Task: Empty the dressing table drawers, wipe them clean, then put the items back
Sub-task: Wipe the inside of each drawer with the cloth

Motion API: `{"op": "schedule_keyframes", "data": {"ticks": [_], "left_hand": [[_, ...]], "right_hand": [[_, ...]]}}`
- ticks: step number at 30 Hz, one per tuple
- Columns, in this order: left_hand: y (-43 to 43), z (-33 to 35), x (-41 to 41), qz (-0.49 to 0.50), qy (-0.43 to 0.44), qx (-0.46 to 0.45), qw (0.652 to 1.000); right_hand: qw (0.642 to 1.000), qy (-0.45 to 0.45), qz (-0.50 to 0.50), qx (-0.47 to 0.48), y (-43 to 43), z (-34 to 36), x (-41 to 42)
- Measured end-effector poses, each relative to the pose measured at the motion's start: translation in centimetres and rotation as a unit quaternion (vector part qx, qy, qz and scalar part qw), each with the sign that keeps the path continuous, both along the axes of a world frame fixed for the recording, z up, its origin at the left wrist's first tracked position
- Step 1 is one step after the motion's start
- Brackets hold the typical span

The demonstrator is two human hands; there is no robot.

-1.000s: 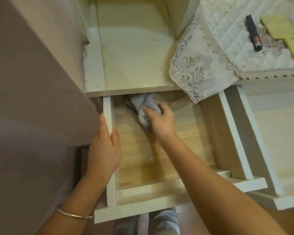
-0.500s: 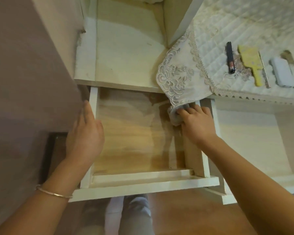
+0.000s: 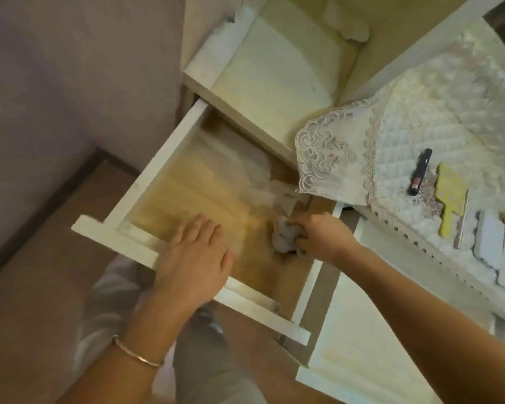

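Lace cloth (image 3: 324, 158) overhanging drawer (image 3: 155, 170) corner, right hand (image 3: 324, 239) gripping rag (image 3: 285, 237)

Left hand (image 3: 193, 263) flat, fingers straight; right hand (image 3: 322, 239) fingers curled round cloth (image 3: 285, 239)

Light: warm, dim. Blur: motion smear throughout, strongest over drawer (image 3: 187, 185) floor. Washout: quilted cover (image 3: 438, 118). Edges: wide-angle bend.

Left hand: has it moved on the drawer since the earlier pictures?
Yes, the left hand went from the left wall of the drawer to its front rail.
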State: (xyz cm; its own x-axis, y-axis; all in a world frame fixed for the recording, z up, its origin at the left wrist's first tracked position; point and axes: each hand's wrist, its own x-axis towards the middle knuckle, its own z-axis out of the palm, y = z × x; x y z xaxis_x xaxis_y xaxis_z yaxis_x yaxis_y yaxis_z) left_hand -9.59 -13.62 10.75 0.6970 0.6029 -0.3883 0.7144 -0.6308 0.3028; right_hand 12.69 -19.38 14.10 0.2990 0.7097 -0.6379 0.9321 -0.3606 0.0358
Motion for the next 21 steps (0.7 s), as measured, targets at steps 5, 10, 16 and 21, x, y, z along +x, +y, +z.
{"op": "schedule_keyframes", "data": {"ticks": [5,10,16,21], "left_hand": [[-0.5,0.2,0.2,0.045,0.024,0.011,0.999],[-1.3,0.2,-0.3,0.073,0.015,0.033,0.997],[-1.4,0.2,-0.3,0.081,0.006,0.055,0.995],[-1.8,-0.1,-0.2,0.09,0.004,0.059,0.994]], "right_hand": [[0.99,-0.115,0.075,0.038,2.2,-0.5,2.7],[0.982,-0.13,0.13,0.035,2.1,-0.8,2.6],[0.978,0.021,0.191,-0.081,-0.4,1.0,-2.2],[0.99,0.061,0.107,-0.068,0.7,1.6,-0.4]]}}
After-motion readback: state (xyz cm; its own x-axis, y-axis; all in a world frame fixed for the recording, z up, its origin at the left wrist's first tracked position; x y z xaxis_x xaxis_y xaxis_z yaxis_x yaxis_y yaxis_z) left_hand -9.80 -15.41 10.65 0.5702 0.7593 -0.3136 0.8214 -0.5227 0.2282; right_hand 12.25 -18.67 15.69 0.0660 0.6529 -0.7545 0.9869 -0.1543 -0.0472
